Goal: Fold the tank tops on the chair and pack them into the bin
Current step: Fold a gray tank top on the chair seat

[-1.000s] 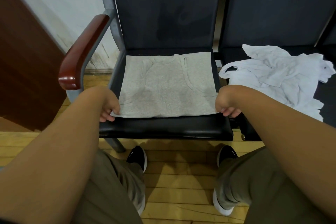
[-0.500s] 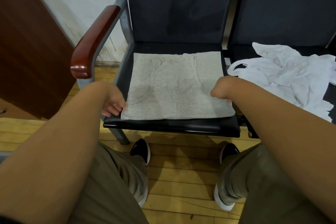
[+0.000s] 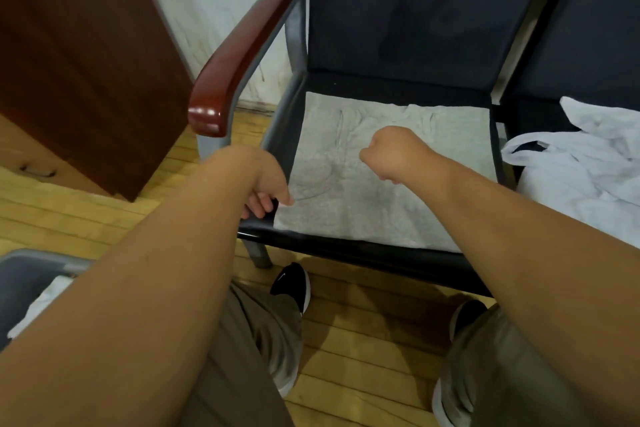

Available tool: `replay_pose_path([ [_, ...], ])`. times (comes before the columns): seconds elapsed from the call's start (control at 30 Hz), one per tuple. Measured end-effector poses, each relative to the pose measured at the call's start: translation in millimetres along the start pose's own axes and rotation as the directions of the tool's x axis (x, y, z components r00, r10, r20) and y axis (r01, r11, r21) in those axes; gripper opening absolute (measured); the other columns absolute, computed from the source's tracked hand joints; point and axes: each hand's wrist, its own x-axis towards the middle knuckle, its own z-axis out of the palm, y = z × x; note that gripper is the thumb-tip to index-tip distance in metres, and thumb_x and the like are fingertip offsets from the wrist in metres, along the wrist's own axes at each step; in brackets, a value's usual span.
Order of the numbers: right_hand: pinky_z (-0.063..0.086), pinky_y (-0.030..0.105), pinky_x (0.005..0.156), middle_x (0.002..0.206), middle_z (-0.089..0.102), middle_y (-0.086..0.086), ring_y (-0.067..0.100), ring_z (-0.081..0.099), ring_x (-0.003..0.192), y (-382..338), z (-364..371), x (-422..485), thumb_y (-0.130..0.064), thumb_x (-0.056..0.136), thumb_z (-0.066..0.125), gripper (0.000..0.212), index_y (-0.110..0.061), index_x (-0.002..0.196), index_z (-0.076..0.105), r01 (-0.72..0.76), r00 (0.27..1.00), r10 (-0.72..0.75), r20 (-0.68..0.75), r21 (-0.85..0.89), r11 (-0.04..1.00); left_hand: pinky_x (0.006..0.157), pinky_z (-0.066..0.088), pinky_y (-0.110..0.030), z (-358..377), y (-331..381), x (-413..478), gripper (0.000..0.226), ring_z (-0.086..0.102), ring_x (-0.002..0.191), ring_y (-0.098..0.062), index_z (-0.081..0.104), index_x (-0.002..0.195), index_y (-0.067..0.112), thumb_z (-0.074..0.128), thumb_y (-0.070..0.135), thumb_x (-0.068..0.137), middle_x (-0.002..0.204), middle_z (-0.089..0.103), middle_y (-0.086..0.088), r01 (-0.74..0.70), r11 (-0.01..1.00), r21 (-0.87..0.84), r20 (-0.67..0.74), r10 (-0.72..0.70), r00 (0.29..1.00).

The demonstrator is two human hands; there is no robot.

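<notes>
The left hand (image 3: pixel 266 189) pinches the grey tank top (image 3: pixel 381 218) at its left edge; the right hand (image 3: pixel 394 152) curls above it, grip unclear.

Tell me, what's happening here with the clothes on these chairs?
A person is folding a grey tank top spread flat on the chair seat. The left hand pinches its near left edge. The right hand is curled over its middle; whether it holds cloth is unclear. White tank tops lie heaped on the next seat, and a grey bin holds something white.
</notes>
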Motion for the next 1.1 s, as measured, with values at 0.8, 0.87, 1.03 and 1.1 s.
replay_pose_path([
  [0.8, 0.055, 0.048, 0.095, 0.143, 0.051, 0.014, 0.036, 0.058, 0.123, -121.2, 48.1, 178.2, -0.038, 0.096, 0.069, 0.066, -0.015, 0.151, 0.040, 0.166, 0.974, -0.189, -0.124, -0.175, 0.971, 0.100, 0.057, -0.041, 0.6, 29.3, 21.2, 0.046, 0.069, 0.114, -0.028, 0.068, 0.128, 0.009, 0.081, 0.037, 0.094, 0.123, 0.069, -0.009, -0.173, 0.902, 0.396, -0.098, 0.229, 0.969],
  [0.87, 0.055, 0.051, 0.099, 0.145, 0.048, 0.014, 0.036, 0.058, 0.122, -121.4, 50.3, 186.7, -0.025, 0.102, 0.060, 0.068, -0.025, 0.162, 0.029, 0.260, 0.958, -0.282, -0.060, -0.241, 0.935, 0.095, 0.058, -0.037, 1.4, 30.1, 22.6, 0.040, 0.070, 0.111, -0.026, 0.069, 0.126, 0.009, 0.079, 0.033, 0.096, 0.121, 0.069, -0.008, -0.179, 0.895, 0.409, -0.094, 0.236, 0.967],
  [1.03, 0.048, 0.040, 0.082, 0.135, 0.051, 0.020, 0.037, 0.057, 0.110, -120.2, 45.2, 184.2, -0.015, 0.106, 0.048, 0.037, -0.018, 0.141, 0.055, 0.419, 0.895, -0.447, 0.011, -0.369, 0.830, 0.063, 0.047, -0.028, -2.1, 30.4, 16.5, 0.018, 0.059, 0.079, -0.020, 0.069, 0.107, 0.007, 0.070, 0.022, 0.096, 0.090, 0.059, -0.005, -0.202, 0.905, 0.375, -0.103, 0.257, 0.961],
  [1.1, 0.045, 0.036, 0.087, 0.108, 0.056, 0.015, 0.030, 0.055, 0.104, -121.2, 39.8, 171.5, -0.017, 0.105, 0.054, 0.014, -0.008, 0.114, 0.061, 0.332, 0.941, -0.334, 0.052, -0.331, 0.883, 0.064, 0.051, -0.028, -4.7, 28.5, 12.0, 0.016, 0.062, 0.075, -0.018, 0.068, 0.102, 0.009, 0.070, 0.024, 0.095, 0.087, 0.062, -0.003, -0.221, 0.923, 0.315, -0.117, 0.268, 0.956],
])
